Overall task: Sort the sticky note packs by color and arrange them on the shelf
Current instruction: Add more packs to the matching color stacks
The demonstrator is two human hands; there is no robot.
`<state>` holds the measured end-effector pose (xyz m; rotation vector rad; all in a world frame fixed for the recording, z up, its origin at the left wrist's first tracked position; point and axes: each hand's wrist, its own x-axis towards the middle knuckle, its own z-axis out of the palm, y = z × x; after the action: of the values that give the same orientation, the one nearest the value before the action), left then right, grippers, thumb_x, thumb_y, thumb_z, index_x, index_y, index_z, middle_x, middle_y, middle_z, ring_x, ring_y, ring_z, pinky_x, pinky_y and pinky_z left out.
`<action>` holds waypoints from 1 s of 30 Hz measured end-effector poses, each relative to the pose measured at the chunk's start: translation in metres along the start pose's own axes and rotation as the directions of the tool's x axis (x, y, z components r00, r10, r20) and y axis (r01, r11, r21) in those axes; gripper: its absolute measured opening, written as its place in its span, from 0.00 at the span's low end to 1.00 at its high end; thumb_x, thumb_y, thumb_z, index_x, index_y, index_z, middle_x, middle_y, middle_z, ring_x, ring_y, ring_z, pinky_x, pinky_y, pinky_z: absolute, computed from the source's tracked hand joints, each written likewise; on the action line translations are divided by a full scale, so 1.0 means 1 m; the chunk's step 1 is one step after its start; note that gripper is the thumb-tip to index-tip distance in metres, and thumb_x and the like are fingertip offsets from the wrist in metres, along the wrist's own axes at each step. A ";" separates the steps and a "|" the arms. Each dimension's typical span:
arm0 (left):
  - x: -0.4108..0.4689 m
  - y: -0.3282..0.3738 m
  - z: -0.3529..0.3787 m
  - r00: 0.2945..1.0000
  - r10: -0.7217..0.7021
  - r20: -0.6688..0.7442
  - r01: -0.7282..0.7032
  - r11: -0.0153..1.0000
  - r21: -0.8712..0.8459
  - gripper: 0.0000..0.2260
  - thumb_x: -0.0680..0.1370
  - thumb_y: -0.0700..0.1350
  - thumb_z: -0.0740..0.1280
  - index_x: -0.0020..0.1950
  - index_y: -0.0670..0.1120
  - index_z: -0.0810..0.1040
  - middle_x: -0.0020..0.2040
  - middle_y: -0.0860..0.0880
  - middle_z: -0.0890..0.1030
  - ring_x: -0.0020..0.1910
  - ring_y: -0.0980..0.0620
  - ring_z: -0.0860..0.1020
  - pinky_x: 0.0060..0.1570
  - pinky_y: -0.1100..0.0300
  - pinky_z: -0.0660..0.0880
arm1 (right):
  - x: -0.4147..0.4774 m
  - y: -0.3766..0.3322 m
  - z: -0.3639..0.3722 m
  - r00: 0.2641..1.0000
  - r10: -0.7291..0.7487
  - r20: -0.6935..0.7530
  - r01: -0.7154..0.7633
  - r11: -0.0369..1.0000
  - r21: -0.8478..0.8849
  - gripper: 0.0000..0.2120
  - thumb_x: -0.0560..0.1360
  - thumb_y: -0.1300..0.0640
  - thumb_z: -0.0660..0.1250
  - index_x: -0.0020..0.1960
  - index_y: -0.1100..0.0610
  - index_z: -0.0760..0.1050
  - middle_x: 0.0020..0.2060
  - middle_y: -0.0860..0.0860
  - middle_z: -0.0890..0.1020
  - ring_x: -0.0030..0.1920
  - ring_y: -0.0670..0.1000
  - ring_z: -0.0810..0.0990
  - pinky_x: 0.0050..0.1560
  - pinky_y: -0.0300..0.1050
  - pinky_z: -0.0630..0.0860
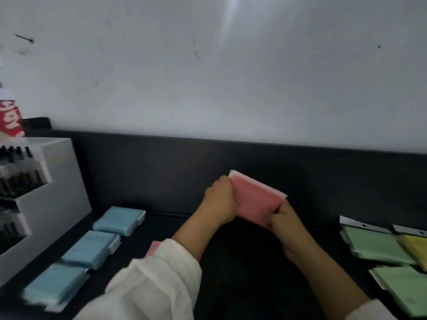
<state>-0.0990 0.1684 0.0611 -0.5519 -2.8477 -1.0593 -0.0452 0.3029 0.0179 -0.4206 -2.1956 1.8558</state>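
**Pink stack in both hands, placement pending**

Far left: a white stepped display stand (60, 181) holding dark pens. Just beside it, three light-blue sticky note packs (92, 248) lie in a row on the black shelf (231, 278), running front to back. A pink corner (153, 247) shows from under the left sleeve; I cannot tell what it belongs to.

Centre: the left hand (219, 202) has its fingers curled round the left end of a small stack of pink sticky note packs (256, 204). The right hand (286, 218) pinches the lower right corner. The stack is tilted and held above the shelf, in front of its dark back wall.

Right: green sticky note packs (374, 245) lie flat, with a yellow pack (416, 245) overlapping them at the edge.

Judgement: blue looks sorted and pink is being squared up. The next move calls for lowering the stack flat between the blue and green groups, edges aligned. The yellow pack still needs separating from the green.
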 end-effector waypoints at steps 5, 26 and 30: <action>0.000 -0.063 -0.056 0.980 -0.050 0.191 0.068 0.994 -0.091 0.12 0.73 0.40 0.69 0.55 0.39 0.76 0.52 0.42 0.80 0.48 0.48 0.78 0.52 0.55 0.75 | 0.003 -0.013 0.053 0.989 0.033 0.147 -0.038 0.999 0.031 0.11 0.78 0.65 0.58 0.55 0.51 0.72 0.46 0.50 0.80 0.45 0.47 0.78 0.47 0.44 0.77; 0.028 -0.231 -0.023 0.905 -0.386 0.182 0.414 0.896 -0.160 0.18 0.71 0.52 0.71 0.51 0.39 0.79 0.50 0.41 0.81 0.49 0.43 0.80 0.47 0.57 0.76 | 0.058 0.042 0.183 0.928 0.367 -0.056 -0.370 0.903 -0.217 0.16 0.69 0.55 0.74 0.49 0.66 0.77 0.47 0.60 0.82 0.39 0.55 0.80 0.34 0.45 0.80; 0.030 -0.230 -0.024 0.918 -0.356 0.175 0.346 0.934 0.086 0.23 0.73 0.58 0.66 0.55 0.40 0.77 0.55 0.42 0.80 0.54 0.44 0.78 0.55 0.55 0.74 | 0.059 0.044 0.186 0.943 0.312 -0.118 -0.333 0.868 -0.369 0.17 0.68 0.49 0.74 0.47 0.62 0.77 0.46 0.57 0.82 0.42 0.55 0.81 0.39 0.44 0.79</action>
<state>-0.2090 0.0009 -0.0583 -0.1399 -3.2170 -1.0163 -0.1644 0.1608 -0.0571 -0.9565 -2.5814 1.5123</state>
